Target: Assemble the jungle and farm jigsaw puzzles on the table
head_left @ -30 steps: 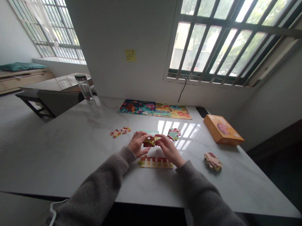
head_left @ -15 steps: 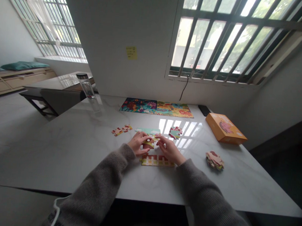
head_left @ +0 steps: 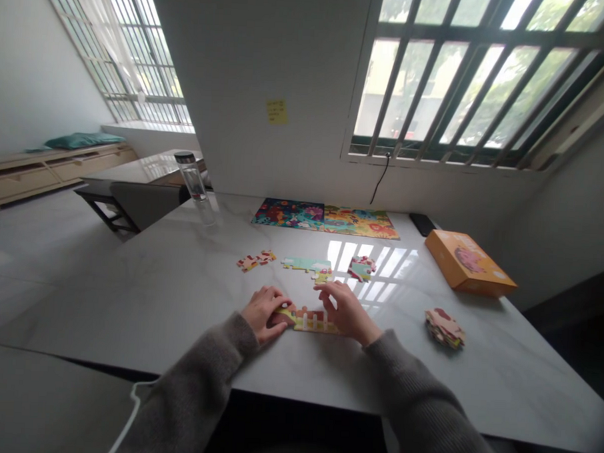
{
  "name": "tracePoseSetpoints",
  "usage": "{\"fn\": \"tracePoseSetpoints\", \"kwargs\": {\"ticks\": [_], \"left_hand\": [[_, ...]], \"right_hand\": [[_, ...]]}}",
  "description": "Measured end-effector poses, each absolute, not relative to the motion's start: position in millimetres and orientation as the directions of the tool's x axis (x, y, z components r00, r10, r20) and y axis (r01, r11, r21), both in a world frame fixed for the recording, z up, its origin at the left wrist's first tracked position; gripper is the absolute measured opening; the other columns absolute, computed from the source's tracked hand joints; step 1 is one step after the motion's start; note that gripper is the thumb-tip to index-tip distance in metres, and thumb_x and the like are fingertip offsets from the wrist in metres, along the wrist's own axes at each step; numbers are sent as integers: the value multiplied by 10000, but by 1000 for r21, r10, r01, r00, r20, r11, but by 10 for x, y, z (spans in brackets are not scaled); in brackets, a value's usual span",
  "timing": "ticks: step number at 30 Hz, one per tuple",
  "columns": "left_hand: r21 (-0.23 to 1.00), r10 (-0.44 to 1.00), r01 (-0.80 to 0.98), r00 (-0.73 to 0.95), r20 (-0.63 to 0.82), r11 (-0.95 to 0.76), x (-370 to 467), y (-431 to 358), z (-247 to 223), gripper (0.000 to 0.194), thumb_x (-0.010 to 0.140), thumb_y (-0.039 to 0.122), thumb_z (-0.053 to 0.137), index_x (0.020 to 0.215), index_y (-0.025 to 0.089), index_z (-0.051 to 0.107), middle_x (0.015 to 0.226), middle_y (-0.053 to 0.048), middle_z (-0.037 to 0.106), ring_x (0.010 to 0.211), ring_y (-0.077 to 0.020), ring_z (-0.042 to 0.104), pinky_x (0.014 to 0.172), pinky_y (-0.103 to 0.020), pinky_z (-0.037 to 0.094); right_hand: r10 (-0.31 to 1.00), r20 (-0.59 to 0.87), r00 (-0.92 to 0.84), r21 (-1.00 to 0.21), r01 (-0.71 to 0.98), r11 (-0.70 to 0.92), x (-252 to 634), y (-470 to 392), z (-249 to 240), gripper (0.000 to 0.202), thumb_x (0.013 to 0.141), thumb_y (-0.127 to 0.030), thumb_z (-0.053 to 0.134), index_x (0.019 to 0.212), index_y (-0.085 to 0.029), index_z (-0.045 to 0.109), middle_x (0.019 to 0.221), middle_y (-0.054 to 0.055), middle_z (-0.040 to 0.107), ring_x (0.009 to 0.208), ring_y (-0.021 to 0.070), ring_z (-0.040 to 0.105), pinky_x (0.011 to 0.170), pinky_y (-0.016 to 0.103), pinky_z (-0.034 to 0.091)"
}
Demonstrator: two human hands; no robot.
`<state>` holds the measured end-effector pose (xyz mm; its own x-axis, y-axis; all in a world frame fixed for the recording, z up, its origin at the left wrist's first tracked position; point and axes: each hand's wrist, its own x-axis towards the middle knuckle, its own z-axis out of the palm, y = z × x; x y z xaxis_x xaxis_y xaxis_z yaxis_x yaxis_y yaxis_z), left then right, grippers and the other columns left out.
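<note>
My left hand [head_left: 267,315] grips a brown and yellow-green puzzle piece [head_left: 284,314] between thumb and fingers, low on the table at the left end of a joined puzzle strip. That strip [head_left: 312,322] shows a white fence on red-brown and green. I cannot tell whether piece and strip are locked together. Over the strip's right end is my right hand [head_left: 347,312], index finger and thumb apart with nothing visible between them; it hides part of the strip. Beyond the hands lies a pale blue-green joined section [head_left: 308,264], with a yellow-green piece [head_left: 322,278] at its lower right.
Loose pieces [head_left: 256,260] lie left of the pale section, others [head_left: 362,268] to its right. A stack of pieces [head_left: 445,327] sits at right, below an orange box [head_left: 470,262]. Picture boards [head_left: 327,217], a phone [head_left: 421,224] and a glass bottle [head_left: 192,177] stand farther back.
My left hand has brought the brown piece down and left, away from the pale section to the fence strip's left end. My right hand has drawn slightly nearer the strip. The view has shifted.
</note>
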<state>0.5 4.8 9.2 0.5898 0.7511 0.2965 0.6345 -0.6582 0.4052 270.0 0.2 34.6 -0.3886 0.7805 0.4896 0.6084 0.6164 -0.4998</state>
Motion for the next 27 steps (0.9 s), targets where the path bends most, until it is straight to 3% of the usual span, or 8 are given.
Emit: {"fn": "tracePoseSetpoints", "kwargs": {"ticks": [6, 12, 18, 27], "left_hand": [[373, 775, 679, 551, 310, -632, 36, -41, 27, 462, 727, 255, 640, 1186, 211, 612, 1121, -97, 558, 1054, -301, 492, 918, -461, 420], [355, 786, 702, 537, 307, -618, 61, -78, 40, 476, 707, 217, 630, 1182, 235, 617, 1121, -92, 551, 1063, -302, 493, 923, -463, 428], [350, 792, 711, 536, 292, -610, 82, -124, 75, 469, 729, 226, 635, 1198, 224, 630, 1118, -99, 540, 1066, -307, 490, 935, -476, 430], [350, 793, 712, 524, 311, -608, 58, -139, -9, 414, 828, 348, 641, 1225, 233, 613, 1153, -99, 550, 1086, -298, 499, 949, -467, 448]], "right_hand": [[763, 401, -506, -415, 643, 644, 2486, -391, 382, 263, 980, -145, 479, 1159, -223, 654, 983, 78, 663, 974, 232, 555, 861, 373, 489], [797, 317, -513, -323, 732, 600, 2312, -733, 326, 399, 906, -111, 568, 1270, -273, 597, 1167, 98, 613, 1098, 274, 531, 946, 450, 493], [807, 332, -488, -324, 744, 584, 2272, -798, 250, 597, 878, -104, 585, 1426, -304, 459, 1288, 94, 558, 1213, 304, 471, 1080, 537, 425], [804, 355, -477, -330, 741, 585, 2279, -815, 252, 566, 883, -133, 601, 1405, -320, 486, 1275, 97, 560, 1210, 304, 477, 1070, 543, 451]]}}
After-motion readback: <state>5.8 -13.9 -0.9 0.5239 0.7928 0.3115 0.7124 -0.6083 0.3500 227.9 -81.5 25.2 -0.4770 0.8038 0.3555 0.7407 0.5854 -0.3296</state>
